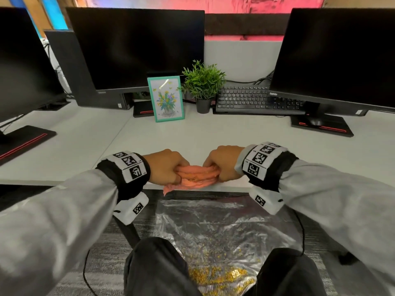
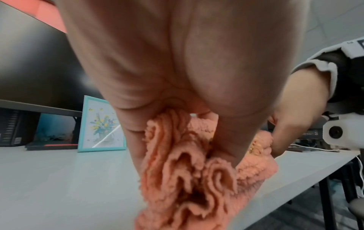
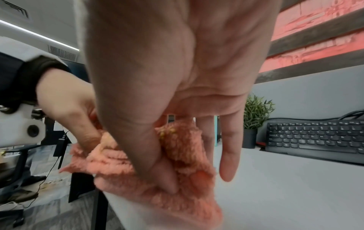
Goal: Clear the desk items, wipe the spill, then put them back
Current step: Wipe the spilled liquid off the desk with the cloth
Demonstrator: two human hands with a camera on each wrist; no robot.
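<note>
A bunched orange-pink fluffy cloth (image 1: 193, 177) (image 2: 189, 179) (image 3: 185, 168) lies at the front edge of the pale grey desk (image 1: 213, 133), partly hanging over it. My left hand (image 1: 168, 167) (image 2: 177, 93) grips its left end, and my right hand (image 1: 220, 164) (image 3: 169, 109) pinches its right end between thumb and fingers. Small yellow bits cling to the cloth. Further back stand a teal-framed flower picture (image 1: 165, 98) (image 2: 101, 124) and a small green plant in a dark pot (image 1: 203, 86) (image 3: 254, 118).
Three dark monitors (image 1: 139, 48) line the back, with a black keyboard (image 1: 254, 99) (image 3: 315, 137) at the back right. On the floor under the desk edge lies a clear plastic sheet (image 1: 213, 227) strewn with yellow bits. My knees (image 1: 156, 263) are below.
</note>
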